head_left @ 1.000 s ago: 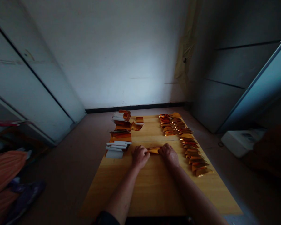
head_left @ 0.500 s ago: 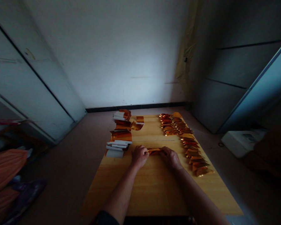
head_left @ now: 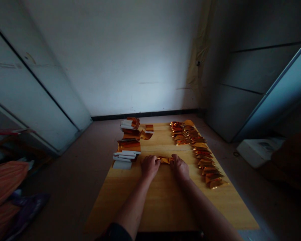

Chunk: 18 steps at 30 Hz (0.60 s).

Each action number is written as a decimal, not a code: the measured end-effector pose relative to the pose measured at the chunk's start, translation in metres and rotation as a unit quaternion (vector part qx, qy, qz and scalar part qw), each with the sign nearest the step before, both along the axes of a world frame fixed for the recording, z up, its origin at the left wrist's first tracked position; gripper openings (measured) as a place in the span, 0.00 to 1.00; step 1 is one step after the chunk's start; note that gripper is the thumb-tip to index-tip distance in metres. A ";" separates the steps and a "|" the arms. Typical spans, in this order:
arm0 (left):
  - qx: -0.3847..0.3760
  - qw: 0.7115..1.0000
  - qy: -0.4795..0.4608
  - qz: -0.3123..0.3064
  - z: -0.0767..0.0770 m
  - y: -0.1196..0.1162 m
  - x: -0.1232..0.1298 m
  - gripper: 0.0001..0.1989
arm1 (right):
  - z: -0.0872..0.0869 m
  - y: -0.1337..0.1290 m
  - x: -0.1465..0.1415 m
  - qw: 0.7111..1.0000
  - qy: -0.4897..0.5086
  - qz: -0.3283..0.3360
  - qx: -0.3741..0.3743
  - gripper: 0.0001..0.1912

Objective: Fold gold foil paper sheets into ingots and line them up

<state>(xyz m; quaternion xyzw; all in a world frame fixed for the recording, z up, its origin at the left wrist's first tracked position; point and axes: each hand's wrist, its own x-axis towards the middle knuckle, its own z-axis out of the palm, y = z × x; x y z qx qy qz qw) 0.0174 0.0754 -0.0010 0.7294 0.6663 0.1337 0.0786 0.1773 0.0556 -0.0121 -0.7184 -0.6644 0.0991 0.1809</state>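
Between my two hands, a piece of gold foil paper (head_left: 165, 160) lies low over the wooden table (head_left: 163, 201), folded into a narrow shape. My left hand (head_left: 150, 166) is closed on its left end, thumb and fingers pinched together. The right end is gripped by my right hand (head_left: 180, 168), whose fingers are curled over it. Left of my left hand are loose stacks of gold foil paper sheets (head_left: 129, 145), some showing white backs. Rows of folded gold foil pieces (head_left: 208, 164) run along the table's right side.
A white wall (head_left: 135, 67) with a dark baseboard stands beyond the table. Pale cabinet doors (head_left: 35, 83) are on the left, with orange cloth (head_left: 7, 184) heaped below. On the right are a grey cabinet (head_left: 251, 70) and a white box (head_left: 256, 154) on the floor.
My right hand has shifted slightly left, closer to my left hand. The foil between them looks shorter and more crumpled, and its face is turned more toward me.
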 end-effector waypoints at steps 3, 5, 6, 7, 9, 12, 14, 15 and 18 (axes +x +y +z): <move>0.003 1.000 -0.010 0.004 0.000 -0.001 0.001 0.12 | 0.000 -0.002 -0.002 1.000 -0.005 0.011 0.014 0.13; 0.002 1.000 -0.030 -0.001 0.000 -0.002 -0.001 0.11 | 0.001 -0.002 -0.003 1.000 -0.004 0.011 0.018 0.12; 0.002 0.999 -0.043 -0.008 0.000 -0.002 -0.002 0.10 | 0.002 -0.002 -0.004 1.000 -0.002 0.010 0.017 0.11; 0.001 0.998 -0.053 -0.015 0.000 -0.003 -0.004 0.09 | 0.002 -0.002 -0.004 1.000 -0.001 0.008 0.016 0.11; -0.003 0.998 -0.064 -0.025 -0.001 -0.003 -0.007 0.07 | 0.003 -0.002 -0.004 1.000 0.001 0.002 0.010 0.09; -0.007 0.998 -0.059 -0.031 -0.003 -0.001 -0.009 0.07 | 0.002 -0.002 -0.004 1.000 0.001 -0.006 0.004 0.08; -0.004 0.998 -0.046 -0.032 -0.004 0.000 -0.009 0.08 | 0.000 -0.001 -0.004 1.000 -0.002 -0.005 0.006 0.08; -0.002 0.999 -0.037 -0.032 -0.004 0.000 -0.008 0.09 | -0.001 -0.001 -0.004 1.000 -0.004 -0.004 0.009 0.08; 0.006 0.999 -0.002 -0.032 -0.004 0.001 -0.005 0.12 | -0.002 -0.001 -0.004 1.000 -0.014 -0.004 0.017 0.06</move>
